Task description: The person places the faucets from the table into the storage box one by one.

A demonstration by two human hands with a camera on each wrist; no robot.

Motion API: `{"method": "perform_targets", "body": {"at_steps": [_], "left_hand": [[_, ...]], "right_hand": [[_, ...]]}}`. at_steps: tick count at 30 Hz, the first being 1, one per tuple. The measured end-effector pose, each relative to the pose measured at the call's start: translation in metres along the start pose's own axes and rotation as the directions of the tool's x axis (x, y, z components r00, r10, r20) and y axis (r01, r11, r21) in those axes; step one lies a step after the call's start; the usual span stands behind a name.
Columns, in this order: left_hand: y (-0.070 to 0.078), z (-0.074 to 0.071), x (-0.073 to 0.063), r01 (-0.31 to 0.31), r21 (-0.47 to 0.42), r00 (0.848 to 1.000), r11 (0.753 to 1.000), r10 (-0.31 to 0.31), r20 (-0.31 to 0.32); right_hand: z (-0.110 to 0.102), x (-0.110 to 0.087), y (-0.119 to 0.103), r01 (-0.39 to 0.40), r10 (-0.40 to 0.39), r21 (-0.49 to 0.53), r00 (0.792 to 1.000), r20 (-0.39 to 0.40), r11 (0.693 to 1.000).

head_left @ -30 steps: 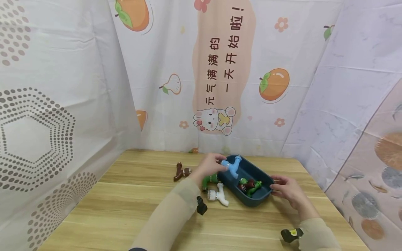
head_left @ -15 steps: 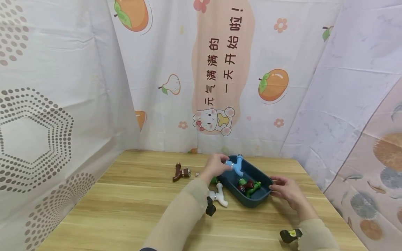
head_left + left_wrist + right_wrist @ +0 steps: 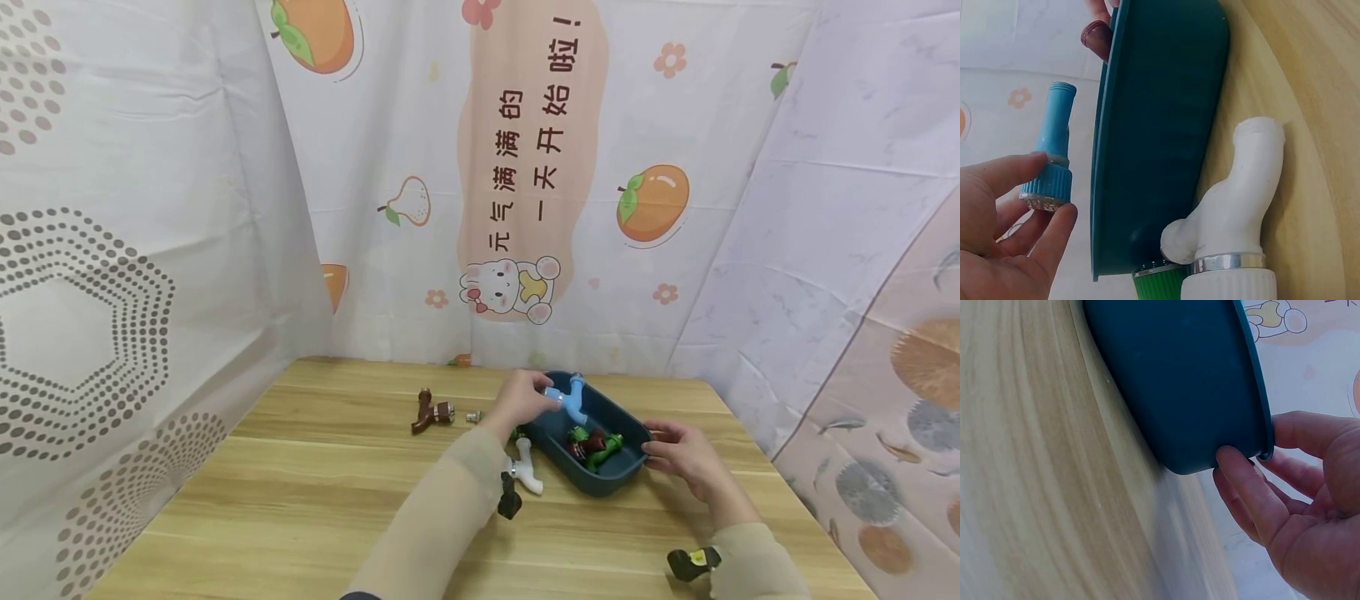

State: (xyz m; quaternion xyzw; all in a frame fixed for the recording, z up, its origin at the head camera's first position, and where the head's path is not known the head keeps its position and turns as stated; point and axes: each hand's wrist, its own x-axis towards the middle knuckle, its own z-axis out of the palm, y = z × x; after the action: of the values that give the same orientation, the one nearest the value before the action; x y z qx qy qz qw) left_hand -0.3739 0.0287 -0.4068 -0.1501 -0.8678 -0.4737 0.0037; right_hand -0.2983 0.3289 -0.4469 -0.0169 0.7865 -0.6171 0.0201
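Observation:
Thumb and fingers of my left hand (image 3: 521, 397) pinch a light blue plastic tap (image 3: 576, 403) by its ribbed knob. The tap hangs over the far left part of a dark teal basin (image 3: 600, 410), apart from its wall in the left wrist view. My right hand (image 3: 684, 454) holds the basin's near right end, fingers at the rim and outer wall (image 3: 1172, 381). Inside the basin lie a dark red tap (image 3: 596, 441) and green tap pieces (image 3: 611, 447), partly overlapping. A white tap (image 3: 1235, 206) lies beside the basin, its knob hidden by the left sleeve in the head view.
A brown tap (image 3: 431, 412) lies on the wooden table (image 3: 337, 467) left of the basin. Between it and the left hand shows a small metallic end (image 3: 473, 417). A green tap's knob (image 3: 1159, 282) sits behind the white tap. Printed curtains (image 3: 405, 275) surround the table.
My left hand has moved slightly right with the blue tap, further over the basin. Its sleeve now covers more of the white and green taps. The right hand stays at the basin's end.

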Motion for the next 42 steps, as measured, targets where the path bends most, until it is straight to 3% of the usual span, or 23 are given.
{"method": "perform_targets", "body": {"at_steps": [8, 26, 42], "left_hand": [[-0.003, -0.001, -0.002, -0.069, 0.012, 0.998, 0.998, 0.069, -0.01], [-0.005, -0.008, -0.005, -0.002, -0.004, 1.0, 1.0, 0.002, 0.01], [0.0, -0.023, -0.01, -0.025, -0.028, 0.999, 0.999, 0.026, 0.043]], "right_hand": [[0.002, -0.001, -0.001, 0.004, -0.004, 0.016, 1.0, 0.003, 1.0], [0.001, -0.002, -0.002, 0.0, 0.0, 0.02, 1.0, 0.001, 1.0], [0.001, -0.001, -0.001, 0.003, -0.003, 0.016, 1.0, 0.0, 1.0]]}}
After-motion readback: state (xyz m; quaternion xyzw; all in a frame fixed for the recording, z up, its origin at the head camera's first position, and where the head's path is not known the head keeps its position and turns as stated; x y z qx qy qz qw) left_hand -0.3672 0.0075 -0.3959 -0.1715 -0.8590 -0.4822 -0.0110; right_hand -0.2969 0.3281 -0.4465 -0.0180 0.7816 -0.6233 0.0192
